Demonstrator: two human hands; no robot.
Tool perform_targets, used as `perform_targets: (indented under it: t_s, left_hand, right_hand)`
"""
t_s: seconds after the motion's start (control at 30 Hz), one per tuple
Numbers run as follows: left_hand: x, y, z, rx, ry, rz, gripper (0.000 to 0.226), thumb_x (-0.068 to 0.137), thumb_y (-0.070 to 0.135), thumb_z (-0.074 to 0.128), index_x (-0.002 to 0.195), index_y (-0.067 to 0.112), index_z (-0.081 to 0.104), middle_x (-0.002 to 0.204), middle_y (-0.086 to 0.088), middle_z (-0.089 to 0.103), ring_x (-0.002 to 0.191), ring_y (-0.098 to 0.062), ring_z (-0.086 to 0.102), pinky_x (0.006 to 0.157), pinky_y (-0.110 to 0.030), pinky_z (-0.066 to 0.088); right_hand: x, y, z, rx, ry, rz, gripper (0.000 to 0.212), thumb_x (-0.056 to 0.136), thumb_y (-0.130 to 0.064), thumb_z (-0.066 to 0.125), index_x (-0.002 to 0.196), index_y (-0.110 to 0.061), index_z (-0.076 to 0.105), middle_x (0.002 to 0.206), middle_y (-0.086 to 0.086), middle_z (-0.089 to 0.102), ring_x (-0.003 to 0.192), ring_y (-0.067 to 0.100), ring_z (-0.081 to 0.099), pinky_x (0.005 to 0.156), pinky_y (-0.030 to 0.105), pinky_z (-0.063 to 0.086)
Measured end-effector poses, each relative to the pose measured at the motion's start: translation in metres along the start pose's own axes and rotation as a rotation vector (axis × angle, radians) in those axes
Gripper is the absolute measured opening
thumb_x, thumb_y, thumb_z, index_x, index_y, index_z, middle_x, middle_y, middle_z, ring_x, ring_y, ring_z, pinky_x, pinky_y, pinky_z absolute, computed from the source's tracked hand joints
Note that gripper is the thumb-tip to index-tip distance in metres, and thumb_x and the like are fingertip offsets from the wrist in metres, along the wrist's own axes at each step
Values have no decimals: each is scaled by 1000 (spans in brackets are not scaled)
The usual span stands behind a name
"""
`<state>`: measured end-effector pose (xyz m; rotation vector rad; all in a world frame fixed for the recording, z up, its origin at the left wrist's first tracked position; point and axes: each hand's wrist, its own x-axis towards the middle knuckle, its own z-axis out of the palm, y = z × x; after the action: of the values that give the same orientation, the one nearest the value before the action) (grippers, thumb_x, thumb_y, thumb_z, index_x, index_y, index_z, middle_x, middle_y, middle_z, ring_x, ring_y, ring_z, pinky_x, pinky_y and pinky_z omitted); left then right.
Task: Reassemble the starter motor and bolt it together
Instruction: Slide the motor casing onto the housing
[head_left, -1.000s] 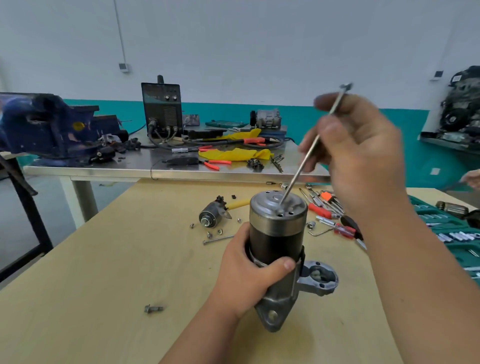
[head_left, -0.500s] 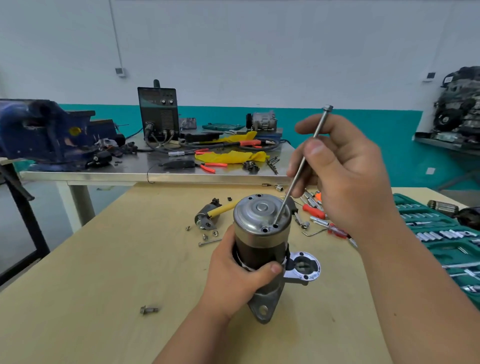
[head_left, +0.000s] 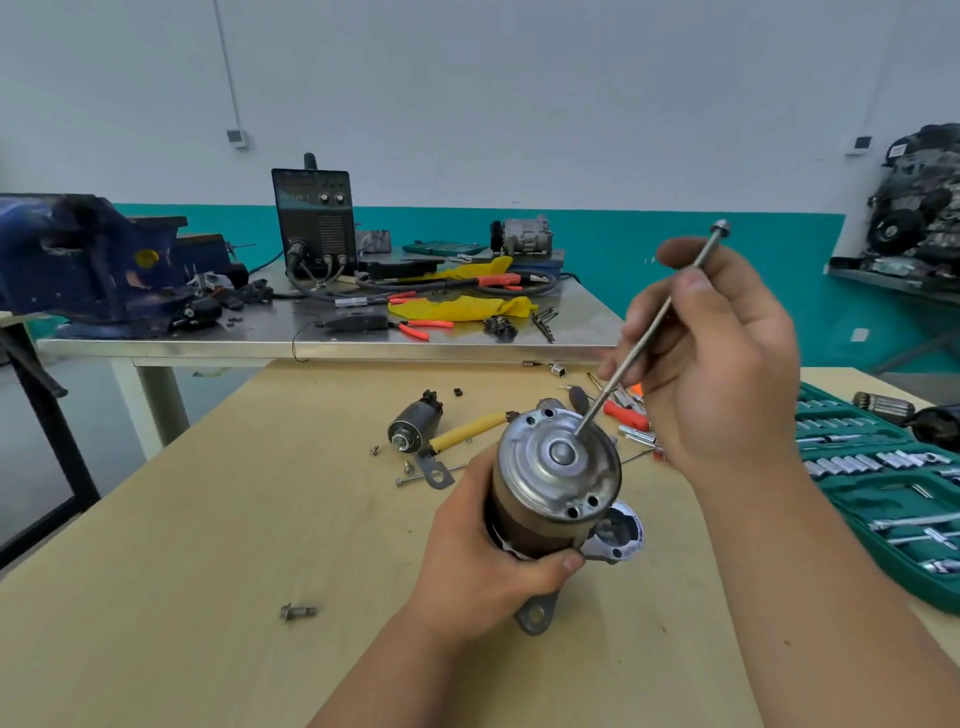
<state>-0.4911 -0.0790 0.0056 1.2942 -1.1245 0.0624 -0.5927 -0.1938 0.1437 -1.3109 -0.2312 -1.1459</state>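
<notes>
My left hand (head_left: 483, 566) grips the dark body of the starter motor (head_left: 556, 483), which stands on the wooden table (head_left: 208, 571) tilted toward me, its silver end cap up. My right hand (head_left: 711, 364) pinches a long through bolt (head_left: 649, 332), head up, tip resting on the end cap beside the centre boss. Two small holes show at the cap's near rim. The solenoid (head_left: 415, 428) with a yellow lead lies behind the motor, a second long bolt (head_left: 428, 474) beside it. A short bolt (head_left: 297, 611) lies at the left front.
A green socket set case (head_left: 883, 499) lies open at the right. Screwdrivers and small fasteners (head_left: 626, 415) are scattered behind the motor. A steel bench (head_left: 311, 343) beyond holds a blue vise (head_left: 93, 260), a black welder box (head_left: 314, 218), pliers and yellow cloth.
The motor has tipped toward me, showing more of the end cap. The long bolt's tip has shifted from the cap's rim holes to beside the centre boss.
</notes>
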Motion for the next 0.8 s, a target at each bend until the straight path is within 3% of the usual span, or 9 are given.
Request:
perform_targets:
  t_s: [0.23, 0.4, 0.63, 0.8]
  left_hand:
    - [-2, -7, 2, 30, -20, 17, 82, 60, 40, 84, 130, 56, 45, 125, 23, 62, 116, 0, 59, 92, -12, 45]
    - [-5, -13, 4, 68, -85, -33, 86, 56, 46, 84, 129, 60, 41, 125, 25, 60, 116, 2, 58, 92, -13, 44]
    - [-4, -16, 4, 62, -99, -69, 86, 55, 51, 82, 128, 62, 39, 129, 25, 56, 122, -1, 54, 98, -15, 41]
    - [-2, -12, 3, 6, -72, -89, 81, 55, 45, 85, 128, 42, 50, 124, 15, 65, 118, -7, 60, 95, -21, 46]
  right_hand:
    - [-12, 33, -9, 268, 311, 297, 24, 101, -15, 37, 95, -13, 60, 56, 1, 55, 38, 15, 42, 44, 24, 45]
    - [-21, 47, -5, 517, 389, 513, 27, 100, -20, 39, 86, -16, 61, 52, -4, 48, 36, 10, 38, 38, 19, 38]
    - [-26, 49, -5, 511, 370, 479, 26, 101, -20, 37, 89, -16, 60, 54, -4, 48, 36, 10, 36, 39, 21, 39]
    - [-30, 36, -8, 317, 119, 219, 21, 95, -18, 43, 95, -17, 64, 58, 2, 53, 41, 16, 45, 47, 28, 46]
